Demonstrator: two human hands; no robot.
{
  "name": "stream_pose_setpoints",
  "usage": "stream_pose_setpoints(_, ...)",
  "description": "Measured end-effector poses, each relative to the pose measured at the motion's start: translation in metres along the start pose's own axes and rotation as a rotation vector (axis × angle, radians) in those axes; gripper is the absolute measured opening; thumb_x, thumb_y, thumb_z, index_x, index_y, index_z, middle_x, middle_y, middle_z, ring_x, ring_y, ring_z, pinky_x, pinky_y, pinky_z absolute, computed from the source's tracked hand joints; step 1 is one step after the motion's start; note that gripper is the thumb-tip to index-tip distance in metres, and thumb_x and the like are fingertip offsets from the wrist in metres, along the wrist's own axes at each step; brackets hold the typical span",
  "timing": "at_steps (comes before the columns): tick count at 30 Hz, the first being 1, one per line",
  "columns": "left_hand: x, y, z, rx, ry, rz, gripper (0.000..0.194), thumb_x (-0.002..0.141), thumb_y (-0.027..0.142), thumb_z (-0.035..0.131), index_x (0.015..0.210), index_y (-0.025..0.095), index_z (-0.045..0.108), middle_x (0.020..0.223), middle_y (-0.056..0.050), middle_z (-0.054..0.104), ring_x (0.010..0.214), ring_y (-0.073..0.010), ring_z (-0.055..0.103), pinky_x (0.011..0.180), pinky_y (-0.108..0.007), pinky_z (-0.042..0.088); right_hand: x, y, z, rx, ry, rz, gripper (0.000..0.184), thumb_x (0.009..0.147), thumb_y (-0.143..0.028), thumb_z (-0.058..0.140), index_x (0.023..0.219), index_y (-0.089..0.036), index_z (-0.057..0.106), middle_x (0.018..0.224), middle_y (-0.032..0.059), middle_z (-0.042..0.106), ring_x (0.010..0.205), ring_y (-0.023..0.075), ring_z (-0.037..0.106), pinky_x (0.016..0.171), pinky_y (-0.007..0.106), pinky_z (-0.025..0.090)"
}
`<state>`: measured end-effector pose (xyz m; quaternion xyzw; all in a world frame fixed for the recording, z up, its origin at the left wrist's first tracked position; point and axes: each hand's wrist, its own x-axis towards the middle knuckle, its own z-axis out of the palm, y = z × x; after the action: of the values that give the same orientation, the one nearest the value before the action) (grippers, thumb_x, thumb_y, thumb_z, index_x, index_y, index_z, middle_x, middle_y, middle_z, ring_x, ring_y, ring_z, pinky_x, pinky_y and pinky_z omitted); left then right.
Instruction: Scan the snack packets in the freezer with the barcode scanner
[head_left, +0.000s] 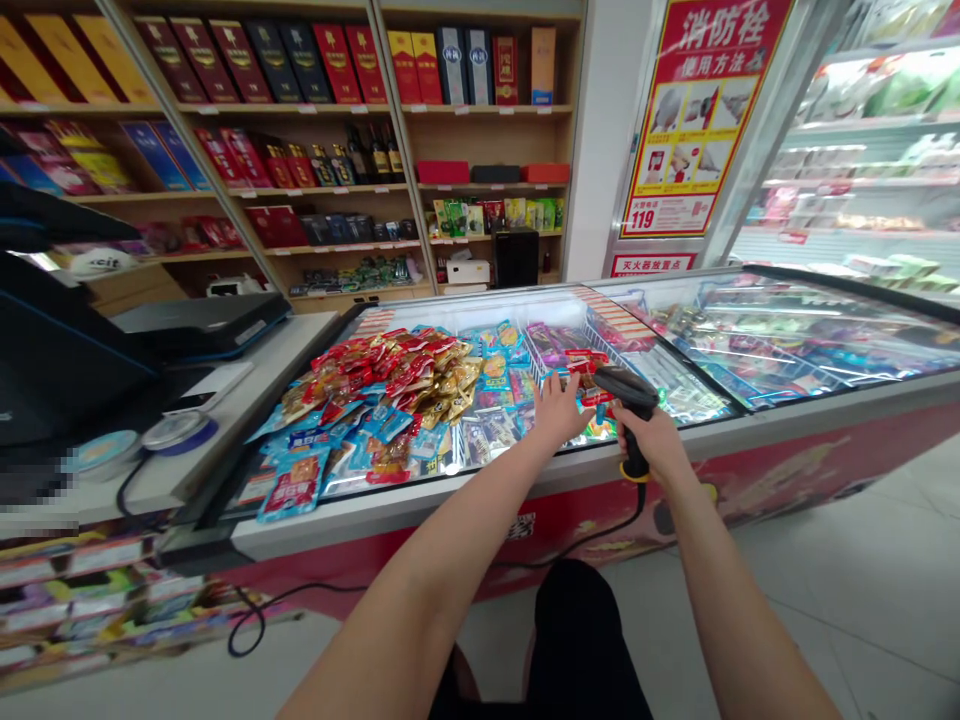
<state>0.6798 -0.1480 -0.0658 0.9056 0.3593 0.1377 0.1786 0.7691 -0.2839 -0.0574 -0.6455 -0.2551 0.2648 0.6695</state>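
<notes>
1. Black, pistol-shaped plastic scanner point(628, 390) sits in the right hand point(654, 440), above the near edge of the long, red-sided, glass-topped freezer point(420, 490), toward the right end of its left section.
2. Heaped red, gold and blue foil snack packets point(390, 375) cover the glass by the left edge, well apart from the scanner.
3. The right hand grasps the handle; the left hand point(559, 410), empty-looking with fingers spread, is just left of the scanner's nose. Whether it touches the glass, I cannot tell.
4. The scanner's head has its long axis running mostly left to right, nose pointing left and slightly toward the far edge.
5. Small red packets point(587, 362) show between fingertips and nose.
</notes>
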Motion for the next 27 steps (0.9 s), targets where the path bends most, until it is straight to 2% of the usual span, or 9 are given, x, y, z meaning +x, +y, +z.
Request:
stream_pose_setpoints(2, -0.005, -0.001, -0.007, -0.050, -0.011, -0.003, 0.092, 0.088, 0.060, 0.064, 0.165, 0.029, 0.025, 0.175, -0.016, 0.012, 0.161, -0.0398, 0.011, 0.127, -0.063, 0.013, -0.001, 0.000, 0.001, -0.005, 0.002, -0.002, 0.031, 0.063, -0.040, 0.081, 0.073, -0.018, 0.062, 0.049, -0.0030, 0.056, 0.038, 0.0118, 0.048, 0.036, 0.024, 0.041)
stream_pose_setpoints(4, -0.014, -0.007, -0.017, -0.088, 0.025, -0.011, 0.092, 0.088, 0.058, 0.064, 0.165, 0.027, 0.025, 0.175, -0.016, 0.014, 0.161, -0.0394, 0.012, 0.128, -0.061, 0.013, -0.003, 0.001, 0.003, -0.018, 0.009, 0.003, 0.031, 0.063, -0.041, 0.081, 0.069, -0.018, 0.061, 0.047, -0.0024, 0.055, 0.037, 0.0114, 0.047, 0.036, 0.024, 0.041)
stream_pose_setpoints(8, -0.036, -0.039, -0.049, -0.073, 0.231, -0.037, 0.075, 0.092, 0.045, 0.063, 0.158, 0.018, 0.039, 0.168, -0.020, 0.034, 0.157, -0.0349, 0.030, 0.128, -0.053, 0.023, -0.008, 0.001, 0.012, -0.063, -0.016, 0.012, 0.031, 0.065, -0.041, 0.080, 0.061, -0.019, 0.058, 0.047, -0.0001, 0.056, 0.038, 0.0119, 0.049, 0.037, 0.025, 0.043)
stream_pose_setpoints(12, -0.061, -0.098, -0.093, -0.034, 0.434, -0.047, 0.054, 0.090, 0.028, 0.065, 0.142, 0.017, 0.056, 0.148, -0.017, 0.059, 0.139, -0.0307, 0.053, 0.120, -0.046, 0.039, -0.017, -0.002, 0.031, -0.083, -0.076, -0.022, 0.028, 0.068, -0.039, 0.078, 0.065, -0.019, 0.059, 0.048, -0.0005, 0.056, 0.039, 0.0121, 0.049, 0.038, 0.024, 0.043)
stream_pose_setpoints(15, -0.087, -0.148, -0.127, -0.002, 0.543, -0.189, 0.042, 0.090, 0.024, 0.063, 0.131, 0.017, 0.064, 0.135, -0.015, 0.066, 0.128, -0.0296, 0.060, 0.114, -0.043, 0.045, -0.028, -0.007, 0.050, -0.090, -0.135, -0.064, 0.025, 0.069, -0.037, 0.077, 0.071, -0.018, 0.060, 0.050, -0.0015, 0.056, 0.040, 0.0120, 0.049, 0.038, 0.024, 0.043)
stream_pose_setpoints(18, -0.115, -0.194, -0.158, 0.049, 0.630, -0.345, 0.040, 0.091, 0.026, 0.059, 0.130, 0.017, 0.066, 0.134, -0.015, 0.066, 0.128, -0.0304, 0.059, 0.113, -0.042, 0.044, -0.039, -0.013, 0.070, -0.117, -0.194, -0.086, 0.025, 0.067, -0.037, 0.076, 0.071, -0.018, 0.061, 0.050, -0.0016, 0.056, 0.041, 0.0119, 0.049, 0.039, 0.024, 0.043)
stream_pose_setpoints(23, -0.148, -0.257, -0.199, 0.135, 0.686, -0.560, 0.043, 0.094, 0.024, 0.050, 0.132, 0.013, 0.067, 0.138, -0.019, 0.063, 0.130, -0.0340, 0.058, 0.113, -0.044, 0.042, -0.061, -0.022, 0.103, -0.151, -0.245, -0.094, 0.029, 0.065, -0.041, 0.076, 0.074, -0.018, 0.061, 0.052, -0.0021, 0.056, 0.041, 0.0116, 0.049, 0.038, 0.024, 0.042)
stream_pose_setpoints(27, -0.148, -0.294, -0.215, 0.098, 0.583, -0.599, 0.050, 0.101, 0.033, 0.043, 0.144, 0.014, 0.059, 0.145, -0.020, 0.061, 0.132, -0.0348, 0.058, 0.110, -0.043, 0.044, -0.076, -0.025, 0.123, -0.201, -0.283, -0.098, 0.030, 0.065, -0.043, 0.075, 0.072, -0.019, 0.059, 0.050, -0.0019, 0.055, 0.040, 0.0113, 0.048, 0.039, 0.024, 0.043)
